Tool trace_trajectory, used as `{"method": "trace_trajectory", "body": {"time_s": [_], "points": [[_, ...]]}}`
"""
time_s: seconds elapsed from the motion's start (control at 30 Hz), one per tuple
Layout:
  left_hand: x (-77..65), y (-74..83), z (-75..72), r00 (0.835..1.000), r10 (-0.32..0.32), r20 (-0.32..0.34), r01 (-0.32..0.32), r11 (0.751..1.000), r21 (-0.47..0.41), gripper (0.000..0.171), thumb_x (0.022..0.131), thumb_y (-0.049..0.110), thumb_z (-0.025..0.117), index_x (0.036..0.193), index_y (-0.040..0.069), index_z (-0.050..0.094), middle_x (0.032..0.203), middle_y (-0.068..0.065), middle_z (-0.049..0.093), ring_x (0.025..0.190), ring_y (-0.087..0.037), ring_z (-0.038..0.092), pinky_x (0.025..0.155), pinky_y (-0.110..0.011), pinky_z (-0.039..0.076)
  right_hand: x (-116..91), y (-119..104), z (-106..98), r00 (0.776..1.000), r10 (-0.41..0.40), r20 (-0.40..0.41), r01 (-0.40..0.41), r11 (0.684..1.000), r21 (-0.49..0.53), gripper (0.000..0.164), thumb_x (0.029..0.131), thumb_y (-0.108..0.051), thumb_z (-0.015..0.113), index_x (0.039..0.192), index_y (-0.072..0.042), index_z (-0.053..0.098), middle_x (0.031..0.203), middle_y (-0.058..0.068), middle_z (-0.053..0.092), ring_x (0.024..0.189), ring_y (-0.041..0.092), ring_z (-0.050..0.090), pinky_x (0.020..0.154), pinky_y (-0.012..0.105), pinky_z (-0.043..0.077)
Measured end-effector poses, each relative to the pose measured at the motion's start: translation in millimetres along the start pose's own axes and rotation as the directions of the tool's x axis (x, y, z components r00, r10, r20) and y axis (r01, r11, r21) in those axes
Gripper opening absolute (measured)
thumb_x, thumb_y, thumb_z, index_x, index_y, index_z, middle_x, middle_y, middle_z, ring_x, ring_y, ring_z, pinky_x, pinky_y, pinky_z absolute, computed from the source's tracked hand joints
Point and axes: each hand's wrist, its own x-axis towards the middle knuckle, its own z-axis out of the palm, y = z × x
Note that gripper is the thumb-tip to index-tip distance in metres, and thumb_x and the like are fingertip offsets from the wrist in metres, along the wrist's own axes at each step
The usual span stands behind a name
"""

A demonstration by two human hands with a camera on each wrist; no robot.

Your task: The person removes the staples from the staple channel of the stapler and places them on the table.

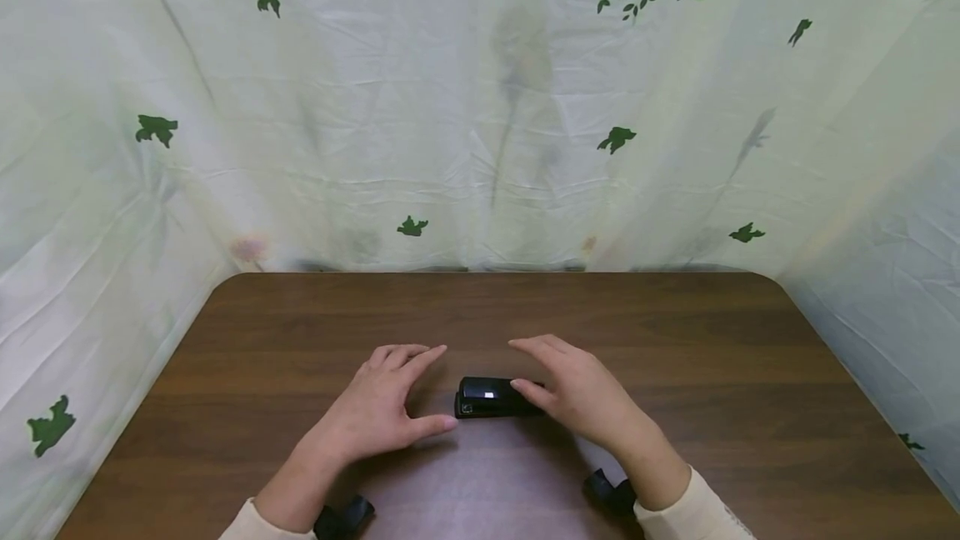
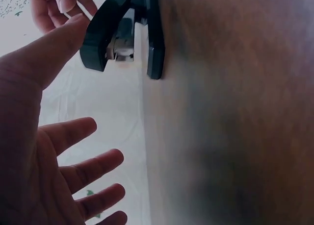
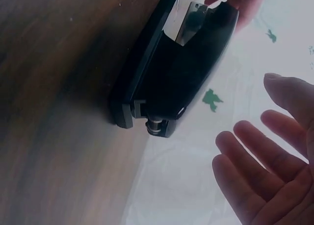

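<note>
A black stapler (image 1: 491,398) lies closed on the brown wooden table (image 1: 675,340), near the front middle; it also shows in the left wrist view (image 2: 122,29) and the right wrist view (image 3: 176,68). My left hand (image 1: 438,386) rests just left of it with fingers spread and straight, the thumb (image 2: 54,53) reaching toward the stapler's front end. My right hand (image 1: 516,365) hovers at the stapler's right end, fingers straight and its thumb close over the rear. Neither hand grips the stapler, and I cannot tell whether either touches it.
A pale curtain (image 1: 480,148) printed with green leaves and birds closes in the table at the back and on both sides. The table's rounded far corners meet it. Black wrist straps (image 1: 611,490) show on both forearms.
</note>
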Motion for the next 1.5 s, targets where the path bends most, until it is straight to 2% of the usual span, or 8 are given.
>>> {"method": "trace_trajectory", "body": {"time_s": [0.1,0.37,0.53,0.67,0.97,1.2,1.33,1.5], "points": [[0.6,2.2,4.0,1.000,0.011,-0.006,-0.011,1.000,-0.016,0.090,0.080,0.075,0.070,0.151,0.023,0.050,0.140,0.000,0.058,0.132,-0.031,0.049,0.105,-0.060,0.042,0,-2,2,1.000,-0.008,0.019,0.008,1.000,0.001,0.049,0.091,-0.031,0.079,0.136,-0.018,0.063,0.129,-0.002,0.069,0.114,0.016,0.070,0.093,0.037,0.057],[1.6,7.0,11.5,0.997,-0.018,0.072,0.023,0.997,-0.072,0.087,0.078,0.072,0.074,0.147,0.022,0.055,0.132,0.001,0.062,0.127,-0.028,0.049,0.107,-0.058,0.040,-1,-5,8,0.994,0.013,0.111,-0.016,1.000,0.026,0.053,0.091,-0.032,0.078,0.139,-0.016,0.061,0.131,0.000,0.068,0.118,0.018,0.068,0.097,0.039,0.055],[3.2,7.2,15.9,0.997,0.000,0.076,0.009,0.994,-0.113,0.084,0.077,0.071,0.075,0.144,0.022,0.058,0.120,0.004,0.061,0.114,-0.021,0.047,0.099,-0.052,0.040,-1,-6,12,0.989,0.022,0.143,-0.024,1.000,0.014,0.054,0.091,-0.033,0.078,0.140,-0.017,0.060,0.132,0.000,0.068,0.120,0.019,0.067,0.099,0.040,0.054],[3.9,8.0,21.3,0.997,0.019,0.079,-0.007,0.989,-0.150,0.081,0.079,0.068,0.076,0.143,0.023,0.059,0.117,0.006,0.060,0.107,-0.016,0.044,0.093,-0.046,0.037,-1,-7,15,0.988,0.008,0.154,-0.009,1.000,0.012,0.053,0.091,-0.033,0.078,0.139,-0.016,0.061,0.131,0.001,0.069,0.119,0.019,0.067,0.099,0.041,0.054],[5.1,12.2,35.0,0.999,0.000,0.040,0.007,0.982,-0.191,0.064,0.080,0.055,0.082,0.131,0.019,0.067,0.110,0.007,0.059,0.098,-0.013,0.041,0.086,-0.037,0.032,-1,-10,22,0.981,-0.011,0.193,0.004,0.999,0.037,0.049,0.093,-0.029,0.076,0.137,-0.014,0.062,0.127,0.002,0.070,0.116,0.019,0.068,0.097,0.042,0.055],[6.7,14.0,43.8,1.000,-0.002,-0.007,0.001,0.984,-0.178,0.048,0.082,0.045,0.083,0.121,0.020,0.071,0.103,0.008,0.060,0.098,-0.013,0.042,0.082,-0.034,0.029,-1,-11,23,0.979,-0.009,0.203,0.002,1.000,0.030,0.046,0.094,-0.025,0.075,0.137,-0.015,0.062,0.127,0.003,0.069,0.116,0.021,0.068,0.098,0.043,0.055],[6.4,14.7,46.6,0.999,-0.014,-0.035,0.008,0.984,-0.176,0.043,0.084,0.039,0.083,0.120,0.020,0.072,0.103,0.009,0.061,0.097,-0.012,0.043,0.082,-0.034,0.029,-1,-10,25,0.981,-0.022,0.190,0.019,1.000,0.016,0.045,0.094,-0.021,0.075,0.136,-0.014,0.062,0.126,0.003,0.070,0.116,0.021,0.068,0.098,0.043,0.055],[6.4,15.0,48.4,0.999,-0.037,-0.038,0.029,0.982,-0.184,0.042,0.085,0.034,0.082,0.123,0.018,0.072,0.103,0.009,0.062,0.096,-0.011,0.043,0.082,-0.033,0.029,-2,-9,26,0.983,-0.038,0.180,0.038,0.999,0.000,0.044,0.093,-0.018,0.076,0.134,-0.013,0.063,0.125,0.004,0.070,0.115,0.021,0.068,0.097,0.042,0.055]]}}
